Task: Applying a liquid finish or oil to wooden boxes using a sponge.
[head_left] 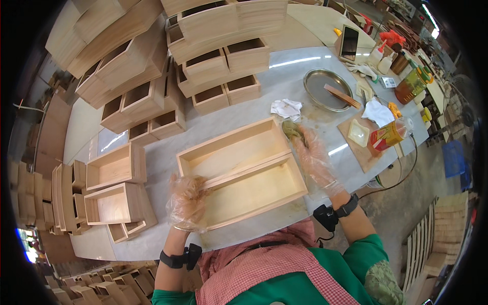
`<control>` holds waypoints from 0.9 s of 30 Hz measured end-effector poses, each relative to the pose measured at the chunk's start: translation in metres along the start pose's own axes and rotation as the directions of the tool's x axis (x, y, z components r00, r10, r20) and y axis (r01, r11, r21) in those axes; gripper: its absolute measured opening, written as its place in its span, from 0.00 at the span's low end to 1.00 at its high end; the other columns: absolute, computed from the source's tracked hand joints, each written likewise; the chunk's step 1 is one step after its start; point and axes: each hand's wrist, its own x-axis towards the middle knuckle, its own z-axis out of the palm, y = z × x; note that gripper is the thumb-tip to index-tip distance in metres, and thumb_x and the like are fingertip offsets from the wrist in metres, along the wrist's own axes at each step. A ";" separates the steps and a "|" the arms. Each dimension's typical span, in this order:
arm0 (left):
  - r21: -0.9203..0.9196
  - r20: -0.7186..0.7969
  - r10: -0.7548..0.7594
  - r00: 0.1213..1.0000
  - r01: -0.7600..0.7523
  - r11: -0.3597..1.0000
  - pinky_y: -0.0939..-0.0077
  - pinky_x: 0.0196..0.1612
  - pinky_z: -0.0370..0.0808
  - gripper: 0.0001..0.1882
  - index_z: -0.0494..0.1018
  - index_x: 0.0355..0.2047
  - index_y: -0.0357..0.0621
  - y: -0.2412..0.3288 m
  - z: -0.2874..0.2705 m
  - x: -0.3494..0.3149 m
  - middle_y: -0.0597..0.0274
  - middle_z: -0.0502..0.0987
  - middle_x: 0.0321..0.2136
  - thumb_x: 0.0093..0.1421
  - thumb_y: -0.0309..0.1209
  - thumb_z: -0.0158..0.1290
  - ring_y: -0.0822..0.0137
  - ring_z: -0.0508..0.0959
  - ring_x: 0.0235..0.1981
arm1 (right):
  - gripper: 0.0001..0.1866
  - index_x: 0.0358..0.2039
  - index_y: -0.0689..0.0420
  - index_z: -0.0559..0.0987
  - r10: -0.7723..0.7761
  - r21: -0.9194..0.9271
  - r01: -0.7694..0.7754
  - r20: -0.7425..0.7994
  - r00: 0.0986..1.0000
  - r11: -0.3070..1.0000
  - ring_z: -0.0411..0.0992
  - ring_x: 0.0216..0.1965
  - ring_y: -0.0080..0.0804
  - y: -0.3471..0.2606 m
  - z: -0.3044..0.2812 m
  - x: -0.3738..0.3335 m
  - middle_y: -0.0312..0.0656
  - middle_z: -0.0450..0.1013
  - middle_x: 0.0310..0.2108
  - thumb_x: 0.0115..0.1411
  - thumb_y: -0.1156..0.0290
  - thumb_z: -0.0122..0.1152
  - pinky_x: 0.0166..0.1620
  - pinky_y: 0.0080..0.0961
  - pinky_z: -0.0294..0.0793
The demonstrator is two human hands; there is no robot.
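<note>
Two long, shallow, open wooden boxes lie side by side before me on the grey table: a far box (pixel 236 156) and a near box (pixel 256 189). My left hand (pixel 187 202), in a clear plastic glove, is closed around their left ends where they meet. A similar glove covers my right hand (pixel 315 156), which pinches a crumpled olive-green cloth (pixel 291 129) against the far box's right end, by its far corner. Just beyond that cloth is a crumpled white cloth (pixel 286 109).
Stacked wooden boxes (pixel 218 61) rise at the back, with smaller ones (pixel 114 203) at left. A round metal tray (pixel 328 76) holding a brush-like wooden piece (pixel 341 95) sits back right. Farther right are a cut-open plastic container (pixel 389 136), a jar (pixel 413 84) and a phone (pixel 349 41).
</note>
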 end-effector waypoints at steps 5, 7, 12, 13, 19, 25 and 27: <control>-0.013 -0.022 -0.021 1.000 0.021 1.000 0.54 0.57 0.66 0.15 0.77 0.41 0.46 0.002 0.003 -0.003 0.59 0.78 0.34 0.51 0.27 0.63 0.53 0.77 0.40 | 0.20 0.56 0.58 0.73 -0.290 -0.028 0.296 0.124 0.949 0.955 0.72 0.44 0.50 -0.002 -0.021 -0.002 0.54 0.72 0.45 0.63 0.73 0.58 0.48 0.38 0.72; -0.093 -0.035 -0.070 0.997 0.066 0.993 0.56 0.53 0.70 0.15 0.77 0.41 0.45 0.005 0.004 -0.001 0.58 0.78 0.33 0.51 0.26 0.63 0.51 0.76 0.39 | 0.20 0.56 0.57 0.73 -0.261 -0.077 0.271 0.124 0.957 0.959 0.72 0.44 0.50 -0.010 -0.022 -0.009 0.53 0.71 0.45 0.63 0.72 0.59 0.48 0.37 0.73; -0.111 -0.035 -0.040 0.999 0.035 0.993 0.58 0.43 0.74 0.15 0.76 0.39 0.43 0.009 0.000 0.002 0.54 0.77 0.34 0.50 0.23 0.62 0.49 0.76 0.39 | 0.20 0.56 0.58 0.73 -0.210 -0.246 0.237 0.130 0.969 0.940 0.72 0.45 0.49 -0.011 -0.016 -0.011 0.52 0.70 0.46 0.63 0.72 0.59 0.47 0.37 0.73; -0.113 -0.035 -0.036 0.999 0.032 0.993 0.58 0.43 0.74 0.15 0.76 0.39 0.43 0.009 0.000 0.002 0.54 0.77 0.34 0.50 0.23 0.62 0.49 0.76 0.39 | 0.20 0.56 0.58 0.73 -0.205 -0.271 0.237 0.140 0.969 0.933 0.72 0.45 0.49 -0.014 -0.016 -0.012 0.53 0.70 0.46 0.63 0.73 0.58 0.47 0.38 0.73; -0.168 -0.054 -0.087 0.995 0.077 0.983 0.57 0.44 0.73 0.16 0.75 0.41 0.43 0.004 0.007 -0.004 0.53 0.76 0.35 0.50 0.23 0.62 0.48 0.75 0.41 | 0.19 0.55 0.59 0.72 -0.272 -0.236 0.293 0.118 0.955 0.926 0.73 0.40 0.52 -0.009 -0.017 -0.005 0.52 0.72 0.42 0.63 0.73 0.57 0.43 0.42 0.74; -0.023 -0.048 -0.001 0.999 0.000 1.000 0.61 0.45 0.73 0.16 0.77 0.40 0.44 0.005 0.009 0.001 0.55 0.76 0.37 0.50 0.26 0.64 0.52 0.76 0.39 | 0.18 0.51 0.59 0.73 -0.260 -0.341 0.302 0.163 0.952 0.890 0.74 0.39 0.51 -0.017 -0.015 -0.006 0.50 0.73 0.39 0.61 0.69 0.60 0.40 0.44 0.74; -0.052 -0.084 -0.047 0.995 0.042 0.998 0.61 0.46 0.72 0.16 0.77 0.40 0.44 -0.001 0.013 -0.005 0.55 0.76 0.36 0.49 0.26 0.65 0.52 0.76 0.40 | 0.19 0.51 0.59 0.73 -0.290 -0.373 0.327 0.153 0.945 0.868 0.74 0.39 0.53 -0.012 -0.012 -0.007 0.51 0.73 0.39 0.60 0.69 0.61 0.40 0.45 0.73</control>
